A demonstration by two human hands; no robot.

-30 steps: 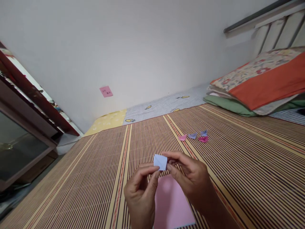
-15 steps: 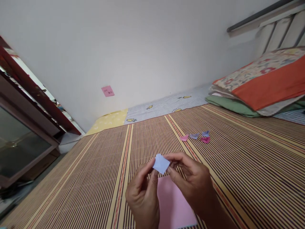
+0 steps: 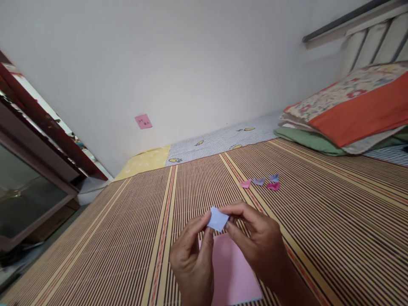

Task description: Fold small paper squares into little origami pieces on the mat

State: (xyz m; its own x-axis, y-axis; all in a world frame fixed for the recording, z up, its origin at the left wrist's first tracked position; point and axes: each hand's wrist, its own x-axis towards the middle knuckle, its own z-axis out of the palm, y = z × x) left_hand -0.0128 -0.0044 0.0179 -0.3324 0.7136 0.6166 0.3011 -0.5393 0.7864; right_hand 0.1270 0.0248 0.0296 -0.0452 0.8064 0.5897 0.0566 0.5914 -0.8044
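A small light-blue folded paper, roughly diamond-shaped, is held up between both hands. My left hand pinches its left corner between thumb and fingertips. On the opposite side, the thumb and index finger of my right hand grip the right corner. Below them a pink sheet or pad of paper lies on the striped mat, partly covered by my hands. Farther off sit small folded papers: a light pink one, a greyish-violet one, a blue one and a magenta one.
A striped bamboo-like mat covers the bed. Folded bedding with an orange and floral cover is stacked at the right. A pink note is stuck to the white wall. A glass-fronted cabinet stands at the left.
My left hand has shifted slightly right and its fingers reach a little further over the blue paper's left corner. The paper is tilted slightly differently. The right hand keeps its grip.
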